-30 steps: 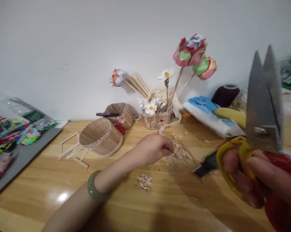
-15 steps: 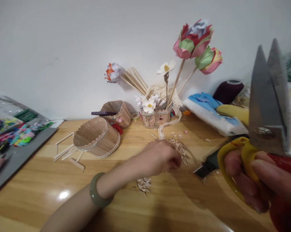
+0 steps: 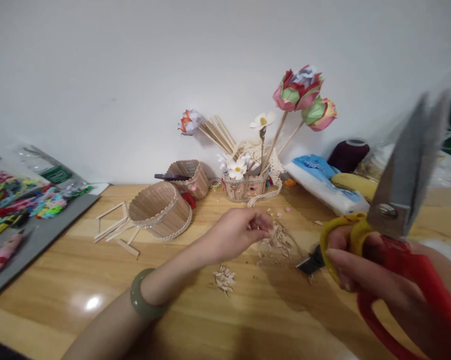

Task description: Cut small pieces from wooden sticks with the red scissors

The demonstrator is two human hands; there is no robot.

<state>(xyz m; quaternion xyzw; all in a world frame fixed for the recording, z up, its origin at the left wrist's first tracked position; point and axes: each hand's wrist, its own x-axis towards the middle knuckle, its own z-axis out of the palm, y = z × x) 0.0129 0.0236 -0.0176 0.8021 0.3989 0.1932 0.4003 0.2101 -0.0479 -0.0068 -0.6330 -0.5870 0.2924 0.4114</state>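
Observation:
My right hand [image 3: 386, 270] is wrapped around scissors [image 3: 398, 195] with yellow and red handles. Their blades point up, slightly apart, near the camera. My left hand [image 3: 240, 232], with a green bangle on its wrist, reaches over the table beside a scattered pile of small pale wood chips [image 3: 281, 240]. Its thumb and fingers are curled together; whatever they hold is too small to make out. Nearer to me, under the left forearm's far side, lies a smaller heap of similar chips [image 3: 224, 279]. A dark-handled tool with a flat metal end [image 3: 311, 261] is partly behind the right hand.
Stick-walled baskets [image 3: 160, 212] stand left of centre, beside loose wooden sticks [image 3: 113, 227]. Behind the left hand, a decorated basket [image 3: 244, 189] holds paper flowers [image 3: 298, 90]. A tissue pack [image 3: 326, 185] lies right; a grey board [image 3: 56, 225] with colourful craft pieces lies left.
My left hand has shifted slightly left and away from me, its fingers now turned more to view. The scissors have moved left and tilted right. The camera view has shifted a little.

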